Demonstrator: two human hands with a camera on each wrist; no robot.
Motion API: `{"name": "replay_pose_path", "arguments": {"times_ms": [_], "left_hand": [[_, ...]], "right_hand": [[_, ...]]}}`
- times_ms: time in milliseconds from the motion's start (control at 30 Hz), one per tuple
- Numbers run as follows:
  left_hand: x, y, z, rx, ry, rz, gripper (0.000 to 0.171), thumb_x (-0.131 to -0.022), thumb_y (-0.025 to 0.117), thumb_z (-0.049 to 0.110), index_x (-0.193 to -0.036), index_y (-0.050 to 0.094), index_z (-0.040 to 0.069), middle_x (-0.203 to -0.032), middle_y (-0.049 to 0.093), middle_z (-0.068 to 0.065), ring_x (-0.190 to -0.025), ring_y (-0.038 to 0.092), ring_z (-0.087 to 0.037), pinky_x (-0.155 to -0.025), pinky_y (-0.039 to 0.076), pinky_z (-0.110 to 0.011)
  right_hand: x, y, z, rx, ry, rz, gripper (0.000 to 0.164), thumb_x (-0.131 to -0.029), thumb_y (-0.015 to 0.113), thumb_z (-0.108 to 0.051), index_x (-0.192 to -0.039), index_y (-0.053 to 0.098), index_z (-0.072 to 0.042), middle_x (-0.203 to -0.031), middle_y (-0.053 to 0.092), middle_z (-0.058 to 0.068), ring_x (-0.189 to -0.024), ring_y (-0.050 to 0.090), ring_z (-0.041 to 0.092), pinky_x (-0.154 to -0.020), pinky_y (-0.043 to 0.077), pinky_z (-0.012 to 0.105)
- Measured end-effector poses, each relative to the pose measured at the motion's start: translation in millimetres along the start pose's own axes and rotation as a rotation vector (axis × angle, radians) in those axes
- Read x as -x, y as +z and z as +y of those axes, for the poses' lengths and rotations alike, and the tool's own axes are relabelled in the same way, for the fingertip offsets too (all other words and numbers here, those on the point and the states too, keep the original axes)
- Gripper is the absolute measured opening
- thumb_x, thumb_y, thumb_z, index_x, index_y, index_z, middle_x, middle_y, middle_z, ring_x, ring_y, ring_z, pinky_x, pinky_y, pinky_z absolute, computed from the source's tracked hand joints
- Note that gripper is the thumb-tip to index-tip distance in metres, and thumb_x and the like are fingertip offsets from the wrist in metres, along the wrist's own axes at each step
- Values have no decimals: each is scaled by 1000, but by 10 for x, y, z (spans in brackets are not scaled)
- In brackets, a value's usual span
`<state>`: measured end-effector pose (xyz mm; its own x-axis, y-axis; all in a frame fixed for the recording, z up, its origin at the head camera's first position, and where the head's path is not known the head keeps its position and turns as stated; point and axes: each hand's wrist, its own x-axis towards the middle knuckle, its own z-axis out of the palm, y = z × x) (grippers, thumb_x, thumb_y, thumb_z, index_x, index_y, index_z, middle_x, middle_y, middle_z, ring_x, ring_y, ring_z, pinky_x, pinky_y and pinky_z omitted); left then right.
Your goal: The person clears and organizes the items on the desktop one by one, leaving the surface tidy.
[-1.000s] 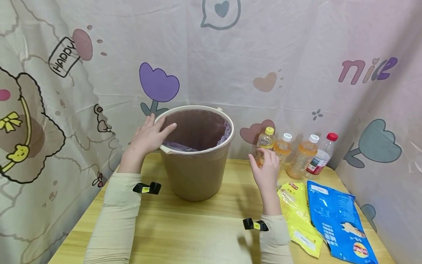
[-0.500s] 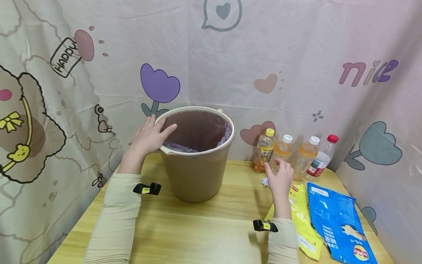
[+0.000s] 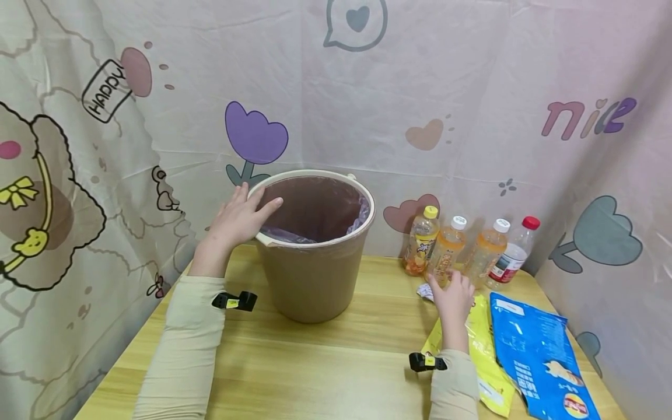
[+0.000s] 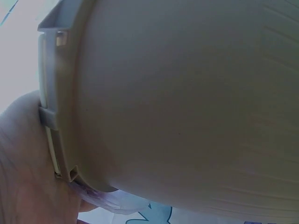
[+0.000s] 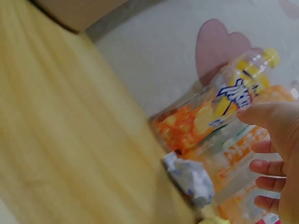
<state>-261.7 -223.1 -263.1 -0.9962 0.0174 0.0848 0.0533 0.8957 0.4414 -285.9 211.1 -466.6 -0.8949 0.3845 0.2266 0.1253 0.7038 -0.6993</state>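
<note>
My left hand (image 3: 236,219) rests on the rim of a brown trash bin (image 3: 315,274), thumb toward the inside and fingers stretched out along the edge. A thin purple liner bag (image 3: 359,216) shows inside it. My right hand (image 3: 455,297) reaches low in front of the bottles, thumb and fingers apart, holding nothing. Just beyond it stand a yellow-capped bottle (image 5: 210,105) and two white-capped orange bottles (image 3: 447,248). A crumpled piece of paper (image 5: 189,179) lies at their foot, left of the hand.
A red-capped bottle (image 3: 514,254) stands at the right end of the row. In front lie a yellow snack bag (image 3: 485,361) and a blue snack bag (image 3: 535,350), flat on the wooden table (image 3: 315,373). A printed curtain (image 3: 341,105) hangs close behind.
My right hand has moved to the right and lower, from before the yellow-capped bottle to in front of the white-capped ones, uncovering the crumpled paper. My left hand stays on the bin's rim.
</note>
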Motion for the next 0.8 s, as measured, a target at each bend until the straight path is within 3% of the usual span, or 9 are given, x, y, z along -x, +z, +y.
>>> {"name": "replay_pose_path", "arguments": {"times_ms": [233, 467, 800], "left_hand": [[-7, 6, 4, 6, 0, 1, 91, -92, 20, 77, -158, 12, 14, -163, -11, -21, -151, -11, -40, -118, -3, -66], [-19, 6, 1, 5, 3, 5, 92, -92, 19, 77, -158, 12, 13, -163, -11, -21, -151, -10, -41, -118, -2, -66], [-18, 7, -5, 9, 2, 1, 92, -92, 19, 77, -158, 12, 13, -163, -10, -21, -151, -10, -41, -118, -2, -66]], "right_hand": [[-19, 83, 150, 72, 53, -82, 62, -87, 67, -41, -131, 48, 0, -132, 43, 30, -126, 30, 49, -103, 24, 67], [-10, 89, 232, 80, 70, -189, 73, -86, 68, -43, -135, 44, 4, -139, 37, 33, -133, 21, 51, -112, 10, 68], [-1, 133, 268, 131, 79, -270, 76, -84, 70, -41, -138, 41, 3, -138, 37, 32, -130, 24, 50, -110, 16, 66]]}}
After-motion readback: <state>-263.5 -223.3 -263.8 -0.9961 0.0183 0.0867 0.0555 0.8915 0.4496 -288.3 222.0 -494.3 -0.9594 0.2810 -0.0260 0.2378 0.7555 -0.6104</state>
